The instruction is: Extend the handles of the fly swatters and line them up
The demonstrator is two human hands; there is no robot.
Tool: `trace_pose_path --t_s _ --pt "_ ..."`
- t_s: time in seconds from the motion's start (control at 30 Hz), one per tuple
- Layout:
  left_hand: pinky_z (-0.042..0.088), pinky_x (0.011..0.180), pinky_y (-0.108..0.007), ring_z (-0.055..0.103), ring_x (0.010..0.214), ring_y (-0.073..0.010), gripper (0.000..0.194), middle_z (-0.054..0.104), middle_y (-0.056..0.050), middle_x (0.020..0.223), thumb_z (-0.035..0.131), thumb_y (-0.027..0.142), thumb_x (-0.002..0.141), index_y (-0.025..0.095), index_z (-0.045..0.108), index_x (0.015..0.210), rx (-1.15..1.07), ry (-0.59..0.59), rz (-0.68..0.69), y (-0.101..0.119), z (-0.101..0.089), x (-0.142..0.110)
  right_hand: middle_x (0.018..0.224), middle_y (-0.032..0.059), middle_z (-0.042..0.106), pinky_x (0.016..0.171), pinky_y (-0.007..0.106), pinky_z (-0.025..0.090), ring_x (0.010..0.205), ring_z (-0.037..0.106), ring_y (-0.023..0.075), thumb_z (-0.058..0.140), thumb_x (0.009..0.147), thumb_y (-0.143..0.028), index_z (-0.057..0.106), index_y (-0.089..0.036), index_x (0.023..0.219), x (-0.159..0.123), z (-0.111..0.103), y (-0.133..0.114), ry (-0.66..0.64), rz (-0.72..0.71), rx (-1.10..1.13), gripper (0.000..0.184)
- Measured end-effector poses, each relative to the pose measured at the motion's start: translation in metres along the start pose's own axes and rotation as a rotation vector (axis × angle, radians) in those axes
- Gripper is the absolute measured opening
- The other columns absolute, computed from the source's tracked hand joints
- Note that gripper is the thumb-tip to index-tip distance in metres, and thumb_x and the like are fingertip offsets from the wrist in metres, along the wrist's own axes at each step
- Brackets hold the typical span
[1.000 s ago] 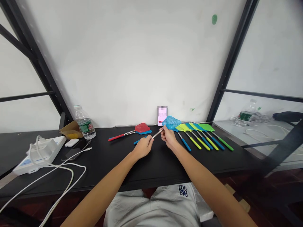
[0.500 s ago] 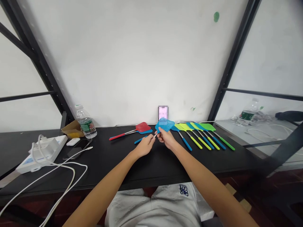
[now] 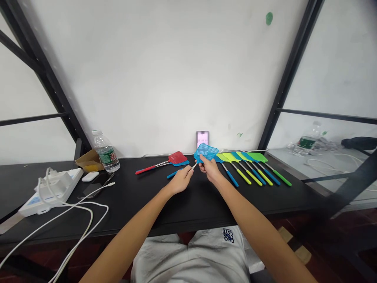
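Note:
A blue fly swatter point(image 3: 209, 151) is held up before me, its mesh head over the lower part of an upright phone point(image 3: 202, 136). My left hand point(image 3: 182, 181) is closed around its lower end, with bare metal shaft showing above. My right hand point(image 3: 209, 168) pinches the base of the head, thumb on the mesh. Beyond my left hand a blue handle point(image 3: 173, 173) pokes out; I cannot tell which swatter it belongs to. Left of that, a red fly swatter point(image 3: 177, 157) overlaps another blue one point(image 3: 185, 163). Several yellow, blue and green swatters point(image 3: 246, 181) lie fanned to the right.
On the left of the black table point(image 3: 132, 204) are a water bottle point(image 3: 108, 155), a cardboard box point(image 3: 90, 160), a white case point(image 3: 90, 176), a dark phone point(image 3: 98, 184) and a power strip point(image 3: 53, 192) with white cables. Black metal posts point(image 3: 290, 78) flank the wall.
The blue swatter's head has risen slightly and tilted, with my right hand still at its base. My left hand has barely moved. The other swatters lie as before.

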State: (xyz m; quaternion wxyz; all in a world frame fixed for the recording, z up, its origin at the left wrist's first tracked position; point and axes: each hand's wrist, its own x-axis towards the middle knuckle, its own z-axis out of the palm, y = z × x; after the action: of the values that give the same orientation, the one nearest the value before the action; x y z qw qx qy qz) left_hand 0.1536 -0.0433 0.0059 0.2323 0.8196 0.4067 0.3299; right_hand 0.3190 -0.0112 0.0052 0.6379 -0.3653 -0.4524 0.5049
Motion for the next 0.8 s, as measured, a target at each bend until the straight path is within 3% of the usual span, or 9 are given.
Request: trace_pose_path --t_s 0.2,0.33,0.5,0.63,0.8 --pt "0.029 0.039 -0.019 0.04 0.034 -0.0072 0.034 0.051 0.007 0.053 0.034 0.049 0.093 0.019 0.049 0.09 -0.17 -0.067 -0.102 -0.002 0.002 0.001 0.05 -0.0019 0.049 0.036 0.019 0.017 0.036 0.034 0.0047 0.064 0.076 -0.054 0.059 -0.014 0.071 -0.001 0.005 0.013 -0.122 0.031 -0.019 0.041" --pt "0.026 0.034 -0.017 0.039 0.028 -0.0062 0.032 0.05 0.007 0.05 0.034 0.046 0.093 0.019 0.047 0.083 -0.217 -0.017 -0.104 -0.005 0.006 0.006 0.048 -0.0027 0.048 0.036 0.019 0.019 0.036 0.034 0.0047 0.066 0.074 -0.052 0.054 -0.016 0.065 -0.005 0.01 0.016 -0.164 0.033 -0.004 0.04" --pt "0.03 0.039 -0.018 0.043 0.032 -0.0071 0.03 0.052 0.005 0.05 0.034 0.039 0.093 0.018 0.048 0.078 -0.168 -0.004 -0.1 -0.005 0.006 0.01 0.047 -0.0021 0.048 0.035 0.02 0.02 0.035 0.033 0.0049 0.066 0.073 -0.048 0.052 -0.016 0.062 -0.008 0.02 0.018 -0.067 0.038 -0.015 0.037" --pt "0.03 0.049 -0.022 0.044 0.047 -0.0095 0.028 0.051 0.002 0.053 0.039 0.031 0.09 0.018 0.05 0.068 0.074 0.103 0.01 -0.003 0.004 0.009 0.046 -0.0012 0.048 0.034 0.021 0.02 0.034 0.033 0.0058 0.063 0.075 -0.044 0.05 -0.017 0.059 -0.006 0.021 0.016 0.005 0.052 -0.031 0.033" --pt "0.022 0.052 -0.027 0.034 0.049 -0.0105 0.033 0.041 0.003 0.052 0.039 0.033 0.091 0.019 0.045 0.062 0.219 0.128 0.0 -0.001 -0.003 -0.001 0.046 -0.0024 0.045 0.032 0.019 0.018 0.034 0.03 0.0046 0.056 0.079 -0.037 0.05 -0.018 0.061 0.011 -0.014 -0.004 0.404 0.021 0.005 0.027"
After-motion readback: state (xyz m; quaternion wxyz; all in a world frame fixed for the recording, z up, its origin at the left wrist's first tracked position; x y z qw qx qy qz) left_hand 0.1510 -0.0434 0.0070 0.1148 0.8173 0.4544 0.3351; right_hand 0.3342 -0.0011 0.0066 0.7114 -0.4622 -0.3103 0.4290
